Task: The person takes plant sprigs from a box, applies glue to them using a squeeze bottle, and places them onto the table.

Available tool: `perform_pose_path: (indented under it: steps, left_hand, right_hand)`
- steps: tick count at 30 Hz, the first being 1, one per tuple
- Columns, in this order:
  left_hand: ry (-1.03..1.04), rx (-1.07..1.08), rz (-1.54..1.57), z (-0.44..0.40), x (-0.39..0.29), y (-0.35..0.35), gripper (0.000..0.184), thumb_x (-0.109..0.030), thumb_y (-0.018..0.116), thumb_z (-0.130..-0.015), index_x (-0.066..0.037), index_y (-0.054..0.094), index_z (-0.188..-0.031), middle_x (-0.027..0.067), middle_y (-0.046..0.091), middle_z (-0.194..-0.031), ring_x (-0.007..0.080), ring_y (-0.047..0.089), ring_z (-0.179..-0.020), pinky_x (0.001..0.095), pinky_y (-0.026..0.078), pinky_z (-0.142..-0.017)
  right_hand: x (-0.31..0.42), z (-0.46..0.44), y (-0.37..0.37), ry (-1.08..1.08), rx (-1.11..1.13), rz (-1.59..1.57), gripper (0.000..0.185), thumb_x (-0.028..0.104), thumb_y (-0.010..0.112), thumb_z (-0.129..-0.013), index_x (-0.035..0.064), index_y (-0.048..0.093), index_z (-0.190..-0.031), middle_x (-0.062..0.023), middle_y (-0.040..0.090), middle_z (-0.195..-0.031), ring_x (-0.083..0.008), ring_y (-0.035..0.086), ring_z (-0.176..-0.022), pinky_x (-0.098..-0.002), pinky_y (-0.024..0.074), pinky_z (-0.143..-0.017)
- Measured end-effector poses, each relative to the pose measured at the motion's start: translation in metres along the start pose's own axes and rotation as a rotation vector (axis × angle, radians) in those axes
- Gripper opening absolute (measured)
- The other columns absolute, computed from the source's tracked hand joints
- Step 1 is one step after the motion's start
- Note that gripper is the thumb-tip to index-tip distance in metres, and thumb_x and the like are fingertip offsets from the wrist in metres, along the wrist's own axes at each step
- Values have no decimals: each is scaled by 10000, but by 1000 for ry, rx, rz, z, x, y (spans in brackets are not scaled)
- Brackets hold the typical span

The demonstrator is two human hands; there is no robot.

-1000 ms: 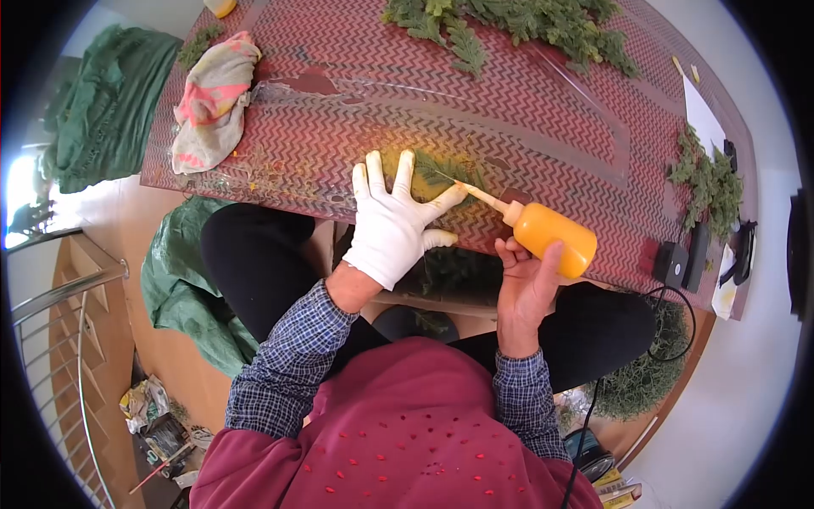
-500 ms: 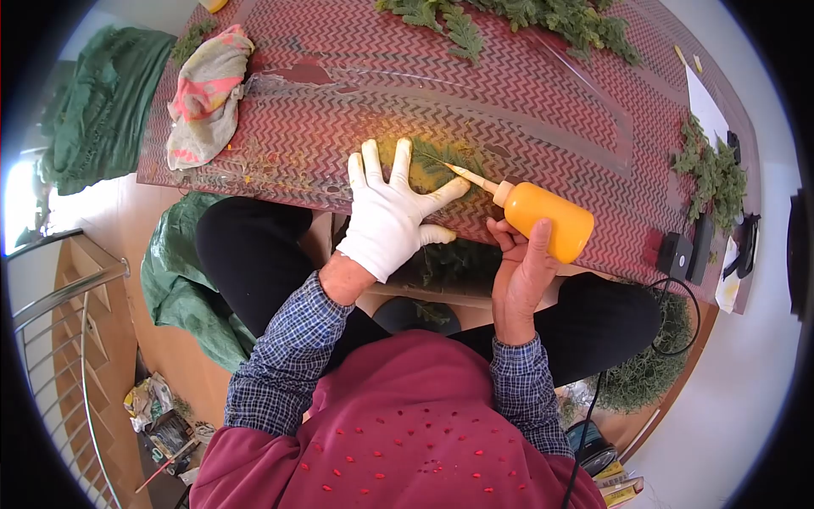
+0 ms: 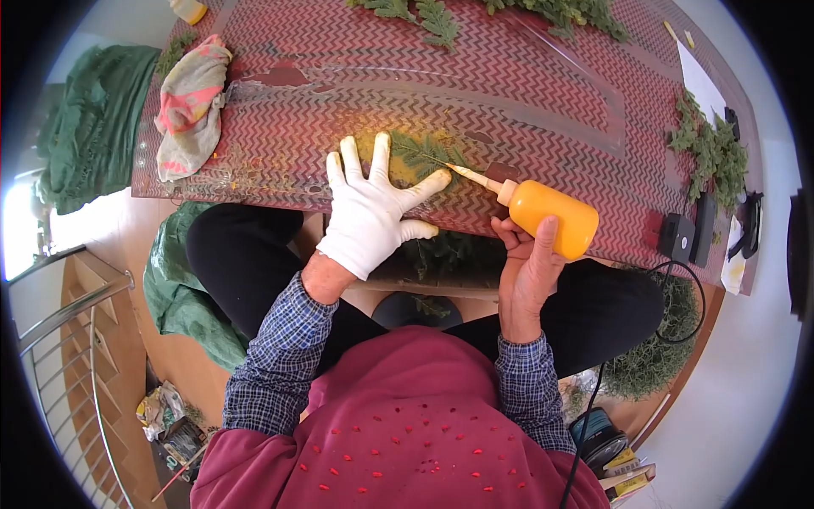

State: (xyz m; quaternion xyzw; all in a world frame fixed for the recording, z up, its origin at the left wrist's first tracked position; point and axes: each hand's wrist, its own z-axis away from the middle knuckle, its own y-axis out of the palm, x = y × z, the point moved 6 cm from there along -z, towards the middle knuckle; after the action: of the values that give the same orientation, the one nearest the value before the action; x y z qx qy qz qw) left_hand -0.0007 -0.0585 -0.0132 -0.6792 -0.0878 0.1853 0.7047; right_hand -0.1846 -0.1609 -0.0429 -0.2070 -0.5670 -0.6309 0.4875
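Observation:
My left hand point(image 3: 370, 208) wears a white glove with yellow-stained fingertips. Its fingers are spread over the near edge of the table, with the thumb and index finger beside a small green fern-like sprig point(image 3: 417, 154). Yellow stain surrounds the sprig on the tabletop. Bare, my right hand point(image 3: 526, 276) grips an orange-yellow squeeze bottle point(image 3: 555, 219), which is tilted with its long thin nozzle pointing left. The nozzle tip is at the sprig's stem; whether it touches cannot be made out.
A red zigzag-patterned cover lies on the table point(image 3: 543, 85). A stained cloth point(image 3: 191, 110) is at the left, and green foliage point(image 3: 568, 17) lies at the back. More sprigs point(image 3: 708, 148) and a black device point(image 3: 676, 236) with a cable sit at the right. Green sacking point(image 3: 182, 288) hangs beside my leg.
The view has shifted a little. My gloved hand sits slightly further left of the bottle, and more of the sprig shows between them. The bottle stays in my right hand.

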Motion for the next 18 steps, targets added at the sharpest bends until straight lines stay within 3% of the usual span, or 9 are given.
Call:
perform_pose_path:
  steps: [18]
  left_hand:
    - [9, 26, -45, 0, -3, -1, 664, -588, 670, -717, -475, 488, -1346, 324, 289, -1471, 614, 262, -1291, 680, 199, -1049]
  right_hand:
    - [17, -6, -23, -27, -27, 21, 351, 275, 547, -985, -24, 542, -1169, -127, 663, -959, -185, 673, -757, -377, 612, -757]
